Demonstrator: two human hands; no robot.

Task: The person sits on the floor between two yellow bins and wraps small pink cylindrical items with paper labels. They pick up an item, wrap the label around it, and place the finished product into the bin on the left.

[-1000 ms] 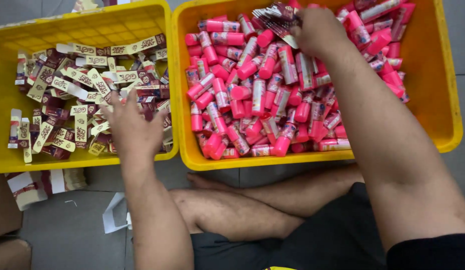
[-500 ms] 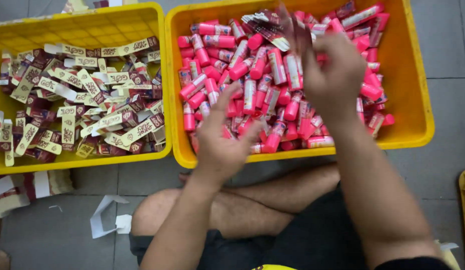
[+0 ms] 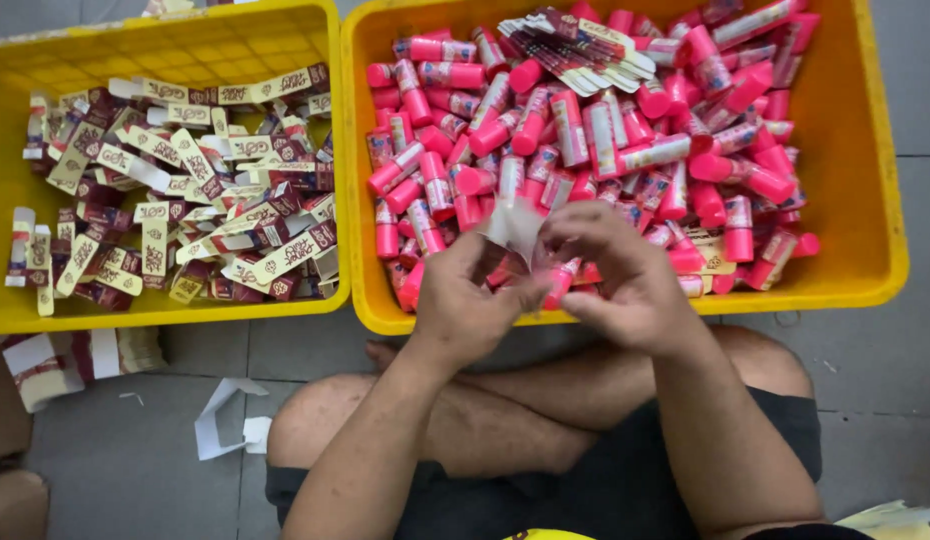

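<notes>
STEP: a pale flat carton (image 3: 512,225) is being opened, judged | HANDS: carton pinched by left hand (image 3: 463,305) and right hand (image 3: 617,275) fingers, over right crate (image 3: 878,200) front edge | NEXT: pink tube (image 3: 563,282), under right fingers, likely needs inserting.

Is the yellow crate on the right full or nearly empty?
Fairly full: the right crate holds a heap of pink tubes that hides most of its floor.
</notes>
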